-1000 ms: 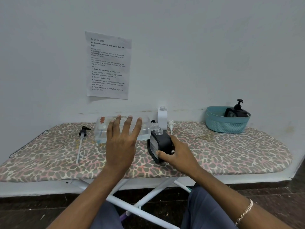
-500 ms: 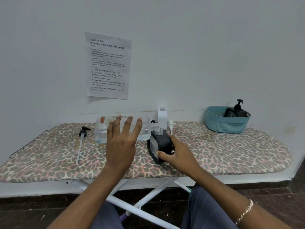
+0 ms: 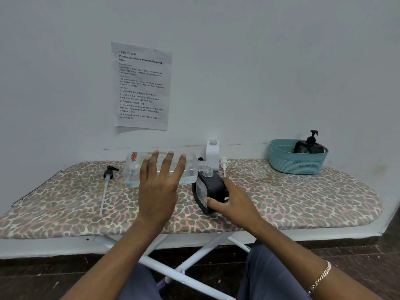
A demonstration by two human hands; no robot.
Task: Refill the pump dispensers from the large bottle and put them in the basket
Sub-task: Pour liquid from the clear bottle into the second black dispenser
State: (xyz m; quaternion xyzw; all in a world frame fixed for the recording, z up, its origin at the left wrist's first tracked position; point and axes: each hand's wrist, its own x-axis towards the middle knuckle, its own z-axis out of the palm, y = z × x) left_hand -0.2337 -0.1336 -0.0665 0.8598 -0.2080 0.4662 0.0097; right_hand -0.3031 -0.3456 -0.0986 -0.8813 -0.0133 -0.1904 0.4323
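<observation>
My left hand (image 3: pixel 159 187) holds the large clear bottle (image 3: pixel 134 169) on its side above the ironing board, fingers spread over its near face, thumb hidden. The bottle's open neck points right, just over the open mouth of a black pump dispenser bottle (image 3: pixel 211 187) with no pump on it. My right hand (image 3: pixel 232 202) grips that tilted dispenser, thumb on its front label. A black pump head with its long tube (image 3: pixel 106 185) lies at the left. A white dispenser bottle (image 3: pixel 212 154) stands open by the wall, its white pump (image 3: pixel 224 165) beside it.
A teal basket (image 3: pixel 281 161) sits at the far right of the leopard-print ironing board (image 3: pixel 303 195), with one black pump dispenser (image 3: pixel 309 146) inside. A printed sheet (image 3: pixel 141 85) hangs on the wall. The board's white legs cross below its front edge.
</observation>
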